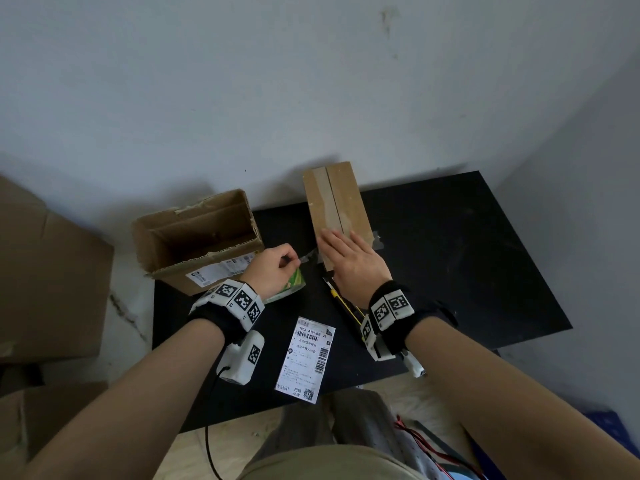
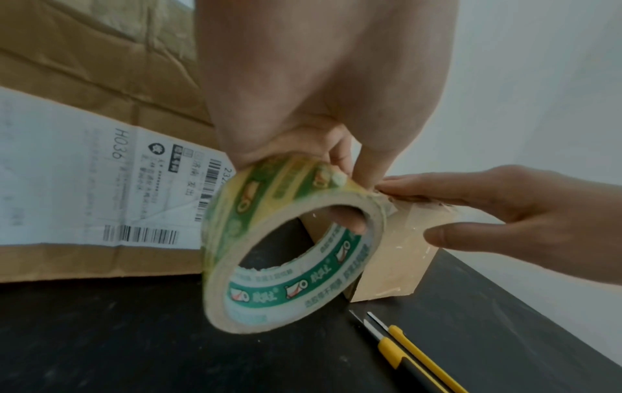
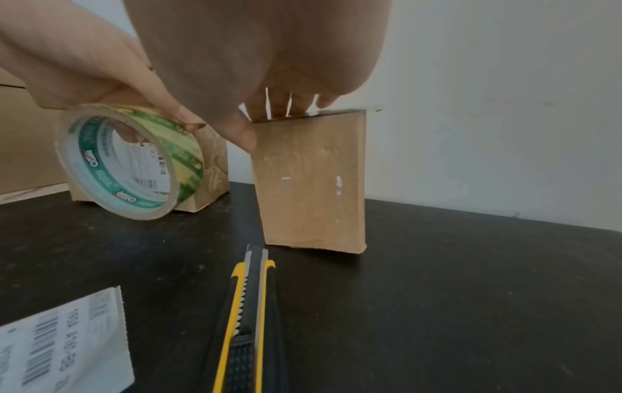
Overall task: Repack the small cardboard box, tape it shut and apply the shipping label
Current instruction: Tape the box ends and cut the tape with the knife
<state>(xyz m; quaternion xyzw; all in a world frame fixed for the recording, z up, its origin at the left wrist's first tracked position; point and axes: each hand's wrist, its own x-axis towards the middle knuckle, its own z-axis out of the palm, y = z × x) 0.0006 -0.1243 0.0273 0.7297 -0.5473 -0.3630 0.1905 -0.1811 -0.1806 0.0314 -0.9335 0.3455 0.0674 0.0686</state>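
1. On the black tabletop point(image 1: 450, 244), toward the back edge near the wall, sits the small brown cardboard box point(image 1: 336, 199). Its flaps are closed, with a strip of clear tape along the centre seam. Its long axis runs away from the person, leaning slightly left at the far end.
2. Right hand point(image 1: 353, 261) lies flat on the near end of the box top, fingers straight and spread, thumb down the near side face. So it's pressing, not gripping.
3. Left hand point(image 1: 273, 268) has its fingers curled through the core of the roll of clear packing tape with green printed lining point(image 2: 289, 244). Thumb and forefinger pinch the loose end, and a short stretch of tape runs over to the box's near left corner.
4. Bigger open brown carton with a white printed sticker point(image 1: 197, 237) stands on the table's left edge, just behind the tape roll, top flaps up.
5. Yellow-and-black utility knife point(image 3: 245, 319) lies just in front of the small box, tip pointing at it, not touching.
6. White shipping label with barcodes point(image 1: 306, 358) lies flat near the front edge, between the forearms, unstuck.
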